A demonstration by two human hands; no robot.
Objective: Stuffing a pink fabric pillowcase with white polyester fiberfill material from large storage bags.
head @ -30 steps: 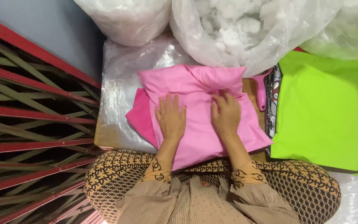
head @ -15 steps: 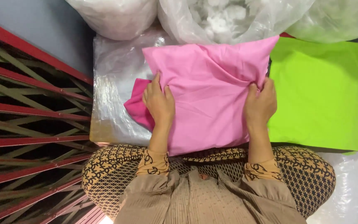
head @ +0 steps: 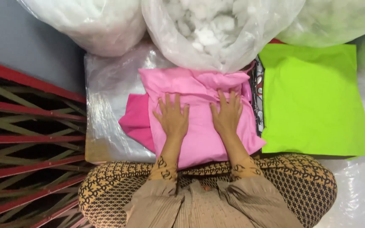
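A light pink pillow cover [head: 199, 139] lies flat in front of me on a stack of cloth. My left hand [head: 172, 117] rests palm down on its left half with fingers spread. Palm down on its right half lies my right hand [head: 227, 114], fingers also apart. Neither hand grips the cloth. A darker pink cloth [head: 137, 122] sticks out from under the cover at the left. Everything sits on a clear plastic sheet [head: 110, 101].
A bright green cloth [head: 313, 101] lies to the right. Big clear bags of white stuffing [head: 216, 29] stand behind the pile, with another bag [head: 85, 21] at the far left. A red metal grille [head: 26, 139] runs along the left. My patterned knees [head: 106, 190] are at the bottom.
Half a second ago both hands held the pink cover up by its side edges. Now it lies flat and both palms press on top of it.
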